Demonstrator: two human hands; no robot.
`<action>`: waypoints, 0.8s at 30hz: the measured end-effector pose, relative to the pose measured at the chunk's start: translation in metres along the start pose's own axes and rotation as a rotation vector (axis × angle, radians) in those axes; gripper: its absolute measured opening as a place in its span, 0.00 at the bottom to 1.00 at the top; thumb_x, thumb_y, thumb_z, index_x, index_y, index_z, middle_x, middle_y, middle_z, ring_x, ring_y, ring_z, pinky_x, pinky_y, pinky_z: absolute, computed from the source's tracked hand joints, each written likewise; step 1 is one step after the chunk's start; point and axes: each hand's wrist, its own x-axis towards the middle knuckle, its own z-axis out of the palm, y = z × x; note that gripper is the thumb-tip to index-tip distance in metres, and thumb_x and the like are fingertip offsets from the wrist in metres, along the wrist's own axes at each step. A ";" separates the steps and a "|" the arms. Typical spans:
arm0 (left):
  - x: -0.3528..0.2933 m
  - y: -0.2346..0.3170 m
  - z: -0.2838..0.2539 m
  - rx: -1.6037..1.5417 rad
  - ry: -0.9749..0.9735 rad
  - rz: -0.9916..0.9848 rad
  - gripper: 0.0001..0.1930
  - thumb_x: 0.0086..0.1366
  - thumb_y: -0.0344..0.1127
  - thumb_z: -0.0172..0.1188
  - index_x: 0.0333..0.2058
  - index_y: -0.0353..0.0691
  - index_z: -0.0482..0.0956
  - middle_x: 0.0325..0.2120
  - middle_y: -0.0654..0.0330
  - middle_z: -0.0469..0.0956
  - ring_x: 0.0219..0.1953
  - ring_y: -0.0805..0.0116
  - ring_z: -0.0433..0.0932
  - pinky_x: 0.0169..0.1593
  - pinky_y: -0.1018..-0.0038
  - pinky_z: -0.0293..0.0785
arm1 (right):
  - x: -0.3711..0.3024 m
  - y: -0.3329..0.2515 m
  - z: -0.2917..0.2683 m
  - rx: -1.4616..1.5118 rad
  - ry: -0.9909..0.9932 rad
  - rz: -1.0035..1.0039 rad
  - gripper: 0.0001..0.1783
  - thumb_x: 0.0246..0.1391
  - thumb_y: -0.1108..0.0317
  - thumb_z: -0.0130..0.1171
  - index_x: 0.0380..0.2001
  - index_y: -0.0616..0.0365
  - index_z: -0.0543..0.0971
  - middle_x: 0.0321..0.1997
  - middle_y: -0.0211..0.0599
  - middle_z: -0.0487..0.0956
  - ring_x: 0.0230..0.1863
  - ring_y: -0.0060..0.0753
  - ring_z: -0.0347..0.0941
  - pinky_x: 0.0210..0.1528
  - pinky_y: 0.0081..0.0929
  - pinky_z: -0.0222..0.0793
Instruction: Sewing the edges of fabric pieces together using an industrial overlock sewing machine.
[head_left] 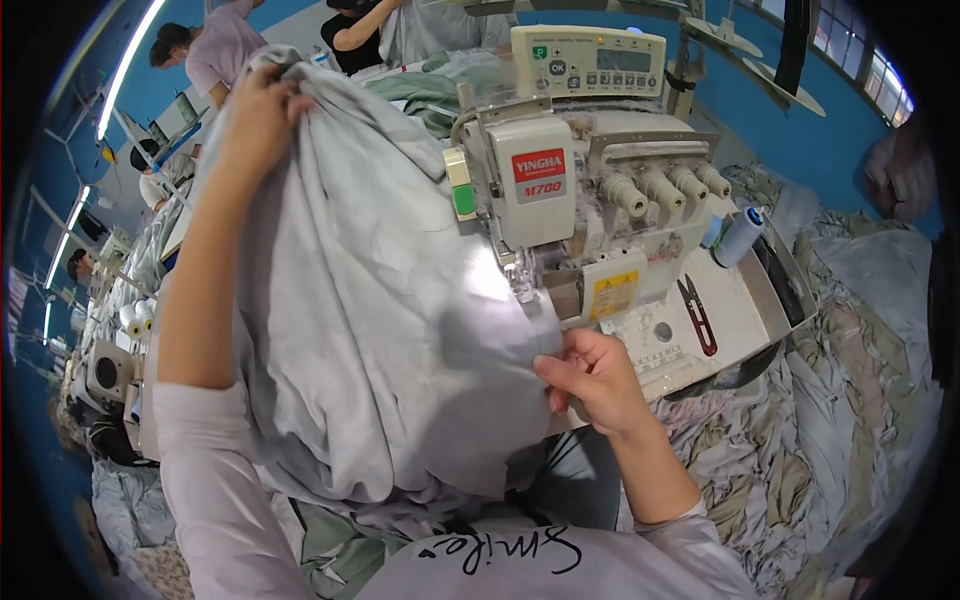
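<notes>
The large grey cloth (pixel 350 260) spreads in folds, reaching at its right side to the sewing machine (pixel 532 215). I judge it soft, light and limp, best held by edges. The left hand (pixel 262 125) is closed on its gathered top; the right hand (pixel 600 385) pinches its right edge between thumb and fingers.

Machine (pixel 535 200) blocks right grip (pixel 592 378) ahead; gap toward snips (pixel 699 318).

Lettering marks the machine's (pixel 535 222) red label (pixel 539 164), control panel (pixel 600 65) — and a shirt (pixel 420 578).

Pale shirt (pixel 640 568), black cursive lettering (pixel 500 550)
</notes>
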 end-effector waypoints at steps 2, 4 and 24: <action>-0.031 0.061 -0.029 -0.237 -0.323 -0.103 0.28 0.50 0.48 0.65 0.45 0.35 0.74 0.54 0.44 0.61 0.55 0.47 0.62 0.58 0.63 0.59 | 0.000 -0.002 -0.006 -0.035 0.018 0.020 0.09 0.49 0.69 0.62 0.24 0.62 0.73 0.18 0.27 0.73 0.15 0.16 0.69 0.18 0.13 0.64; -0.092 0.113 -0.069 -0.635 -0.623 -0.189 0.42 0.36 0.49 0.73 0.50 0.33 0.69 0.54 0.44 0.60 0.58 0.48 0.58 0.61 0.61 0.52 | 0.000 -0.003 -0.013 -0.072 0.051 0.039 0.09 0.50 0.68 0.61 0.25 0.62 0.73 0.18 0.26 0.73 0.17 0.15 0.69 0.19 0.13 0.66; -0.122 0.105 -0.083 -0.576 0.233 -0.737 0.05 0.62 0.31 0.53 0.31 0.35 0.74 0.25 0.63 0.75 0.27 0.76 0.72 0.34 0.79 0.67 | 0.002 0.005 -0.014 0.082 0.009 0.025 0.06 0.49 0.72 0.60 0.27 0.64 0.75 0.20 0.29 0.73 0.14 0.17 0.69 0.14 0.13 0.64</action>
